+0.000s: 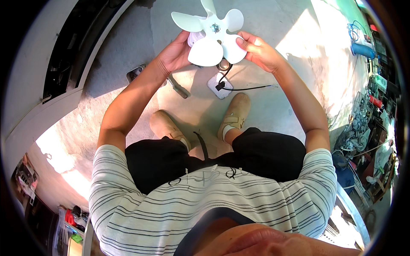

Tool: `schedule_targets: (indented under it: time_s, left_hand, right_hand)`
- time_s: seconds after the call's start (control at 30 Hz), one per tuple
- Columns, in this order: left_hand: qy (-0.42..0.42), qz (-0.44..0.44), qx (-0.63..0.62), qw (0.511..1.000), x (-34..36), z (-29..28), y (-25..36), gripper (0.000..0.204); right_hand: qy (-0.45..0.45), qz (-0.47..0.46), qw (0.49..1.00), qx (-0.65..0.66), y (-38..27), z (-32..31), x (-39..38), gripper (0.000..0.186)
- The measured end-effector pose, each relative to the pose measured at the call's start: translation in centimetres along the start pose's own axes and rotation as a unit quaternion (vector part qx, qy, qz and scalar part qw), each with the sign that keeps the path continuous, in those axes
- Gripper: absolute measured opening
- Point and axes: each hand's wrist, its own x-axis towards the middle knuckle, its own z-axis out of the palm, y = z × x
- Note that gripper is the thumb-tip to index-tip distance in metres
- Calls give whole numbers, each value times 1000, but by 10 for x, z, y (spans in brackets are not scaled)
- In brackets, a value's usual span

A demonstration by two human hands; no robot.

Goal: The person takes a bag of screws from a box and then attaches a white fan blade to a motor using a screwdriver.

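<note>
A white fan impeller (205,52) with several broad rounded blades and a metal fitting at its hub is held up in front of me. My left hand (176,54) is closed round a pale lilac round part (195,38) behind the blades, its fingers partly hidden. With thumb on top, my right hand (259,52) grips the edge of the lower right blade. A black cable (247,89) hangs below the fan and runs over a white rounded-square piece (218,91) on the floor; bare wire ends show at its tip.
A tool with a grey-green handle (179,89) lies on the concrete floor beside a dark metal-rimmed object (136,72). My shoes (235,112) are just below. A large white cabinet (30,64) stands at left. Mixed clutter (363,123) lines the right, including a blue cylinder (363,50).
</note>
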Motion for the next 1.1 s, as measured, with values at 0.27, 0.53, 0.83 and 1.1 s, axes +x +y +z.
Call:
schedule_targets:
  time_s: [0.27,0.53,0.83,1.1]
  left_hand:
    - [16,-31,67,997,-37,24,12,66]
    - [52,16,111,992,-49,45,17,62]
    - [189,76,277,939,-57,39,22,54]
    - [143,42,226,963,-46,30,14,59]
  right_hand:
    - [204,-180,950,-156,-5,8,-22,39]
    - [183,-298,862,-367,-2,26,-10,43]
    - [-265,28,953,-143,-16,20,-50,28]
    - [105,-96,964,-223,-18,1,-30,42]
